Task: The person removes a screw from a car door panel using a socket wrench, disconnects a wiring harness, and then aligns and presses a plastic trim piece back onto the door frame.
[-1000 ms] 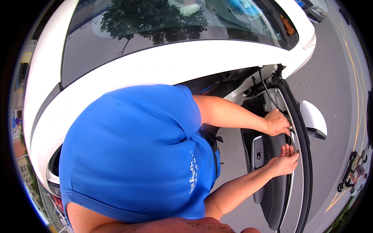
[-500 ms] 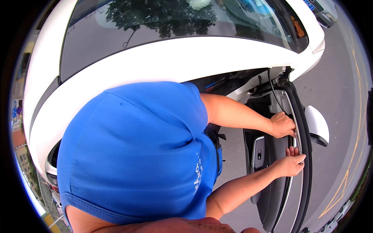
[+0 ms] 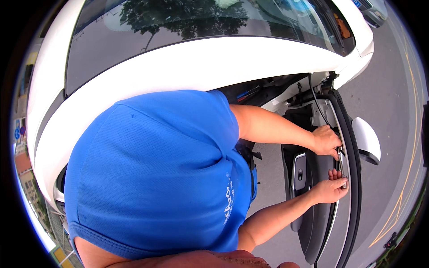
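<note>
Both my hands are at the top edge of an open car door (image 3: 315, 223), with fingers closed on a thin silvery strip (image 3: 342, 163). My left hand (image 3: 326, 141), the upper one, is palm down and pinches the strip near the wing mirror (image 3: 365, 139). My right hand (image 3: 331, 190), below it, is turned with its curled fingertips up, and the thumb presses on the strip's other end. A short stretch of strip shows between the hands. Whether it is fixed to the door I cannot tell. A dark rubber seal (image 3: 354, 201) runs just outside it.
The white car body (image 3: 268, 51) with its large glass (image 3: 187, 27) lies along the top. Inside the door opening are slim blue and red items (image 3: 246, 95). The door's inner side has a switch panel (image 3: 300, 174). Another vehicle (image 3: 374, 15) stands at far right on the grey road (image 3: 384, 89).
The view has shifted slightly. My left hand and right hand keep nearly the same places on the strip; the left fingers have shifted only a little.
</note>
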### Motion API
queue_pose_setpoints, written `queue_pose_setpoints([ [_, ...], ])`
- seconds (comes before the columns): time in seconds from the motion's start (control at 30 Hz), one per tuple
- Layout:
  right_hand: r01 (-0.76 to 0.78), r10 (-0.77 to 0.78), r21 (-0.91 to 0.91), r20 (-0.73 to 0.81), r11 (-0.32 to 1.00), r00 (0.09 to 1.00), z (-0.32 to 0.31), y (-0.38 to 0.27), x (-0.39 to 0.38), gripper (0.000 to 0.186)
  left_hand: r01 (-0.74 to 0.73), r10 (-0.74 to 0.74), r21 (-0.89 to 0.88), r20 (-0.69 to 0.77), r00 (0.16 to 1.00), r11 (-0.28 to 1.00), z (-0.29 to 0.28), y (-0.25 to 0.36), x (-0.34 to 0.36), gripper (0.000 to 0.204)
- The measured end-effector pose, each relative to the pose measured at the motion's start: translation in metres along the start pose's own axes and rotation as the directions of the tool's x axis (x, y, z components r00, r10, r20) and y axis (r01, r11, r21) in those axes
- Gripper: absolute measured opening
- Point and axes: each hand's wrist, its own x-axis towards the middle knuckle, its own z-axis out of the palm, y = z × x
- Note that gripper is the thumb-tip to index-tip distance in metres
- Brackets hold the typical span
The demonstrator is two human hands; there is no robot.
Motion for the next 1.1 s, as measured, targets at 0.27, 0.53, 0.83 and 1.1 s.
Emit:
queue_pose_setpoints([
  [0.27,0.269,-0.248,-0.448,0.106,0.852,0.963,0.023,-0.031,-0.011,0.02,0.036,-0.034,0.045,-0.038,0.999,0.998,0.004,0.001,0.001,0.037],
  [0.53,0.061,-0.061,-0.044,-0.004,0.997,0.998,0.004,0.004,0.002,0.023,0.078,-0.074,0.087,-0.046,0.996,0.993,0.002,0.006,0.002,0.036],
  [0.83,0.062,-0.068,-0.143,-0.036,0.988,0.997,0.008,-0.007,0.004,0.022,0.098,-0.099,0.065,0.008,0.995,0.993,-0.001,0.005,0.007,0.035],
  [1.1,0.066,-0.074,-0.123,-0.062,0.99,0.995,0.01,-0.004,-0.001,0.021,0.108,-0.103,-0.201,0.035,0.994,0.974,-0.007,-0.004,0.002,0.034],
])
